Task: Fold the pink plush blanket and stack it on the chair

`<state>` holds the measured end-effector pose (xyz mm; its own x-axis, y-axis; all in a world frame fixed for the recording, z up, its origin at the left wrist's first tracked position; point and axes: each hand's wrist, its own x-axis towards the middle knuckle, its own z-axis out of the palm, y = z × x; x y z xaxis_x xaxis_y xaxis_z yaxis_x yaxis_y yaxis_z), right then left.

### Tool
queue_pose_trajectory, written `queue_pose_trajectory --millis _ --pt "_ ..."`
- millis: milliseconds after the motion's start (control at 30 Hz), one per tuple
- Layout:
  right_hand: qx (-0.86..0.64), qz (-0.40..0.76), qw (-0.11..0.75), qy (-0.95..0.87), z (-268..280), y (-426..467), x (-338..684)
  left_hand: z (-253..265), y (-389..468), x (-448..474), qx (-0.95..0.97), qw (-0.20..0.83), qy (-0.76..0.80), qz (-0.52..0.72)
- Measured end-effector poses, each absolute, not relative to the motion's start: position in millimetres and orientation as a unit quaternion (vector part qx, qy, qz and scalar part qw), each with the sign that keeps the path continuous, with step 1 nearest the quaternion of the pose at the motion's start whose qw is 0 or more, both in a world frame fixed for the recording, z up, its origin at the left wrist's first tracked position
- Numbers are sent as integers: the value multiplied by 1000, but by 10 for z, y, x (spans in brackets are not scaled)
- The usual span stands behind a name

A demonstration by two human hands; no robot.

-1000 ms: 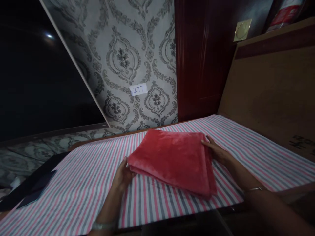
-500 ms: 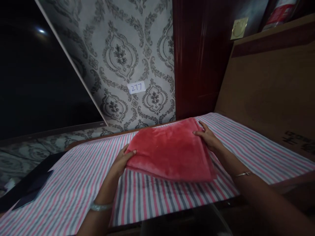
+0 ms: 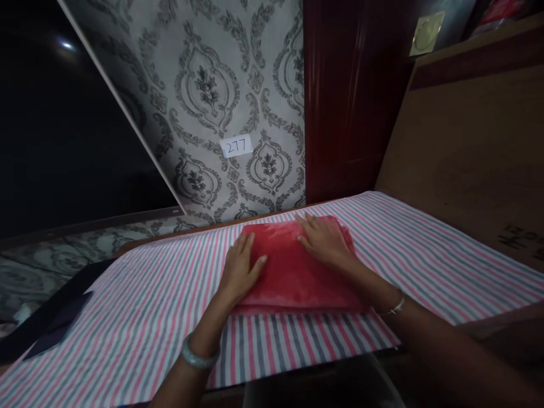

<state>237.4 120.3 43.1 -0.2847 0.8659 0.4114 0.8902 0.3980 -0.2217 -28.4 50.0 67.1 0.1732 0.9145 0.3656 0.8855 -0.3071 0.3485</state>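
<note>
Both hands lie flat and open on the folded red blanket point(image 3: 297, 272), left hand point(image 3: 242, 269) beside right hand point(image 3: 325, 241), atop the striped bench cloth point(image 3: 127, 317) (wall label point(image 3: 236, 147) reads "277").

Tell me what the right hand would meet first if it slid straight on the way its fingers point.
The right hand lies flat on the red folded cloth, pointing toward the wall. It would likely cross the cloth's far edge onto the striped sheet, then meet the patterned wallpaper.
</note>
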Motion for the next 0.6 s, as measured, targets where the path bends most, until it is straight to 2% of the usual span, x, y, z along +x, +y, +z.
queue_pose_trajectory --millis 100,200,367,600 --pt "-602 11 168 -781 285 1229 2254 529 569 -69 762 8 633 138" --pt "-619 20 163 -768 40 1303 2333 285 546 -5 744 4 663 86" --pt "-610 26 195 -768 -142 1356 2396 106 498 -50 732 21 669 124" --pt "-608 51 212 -764 -95 1336 2331 91 545 -115 717 78 646 253"
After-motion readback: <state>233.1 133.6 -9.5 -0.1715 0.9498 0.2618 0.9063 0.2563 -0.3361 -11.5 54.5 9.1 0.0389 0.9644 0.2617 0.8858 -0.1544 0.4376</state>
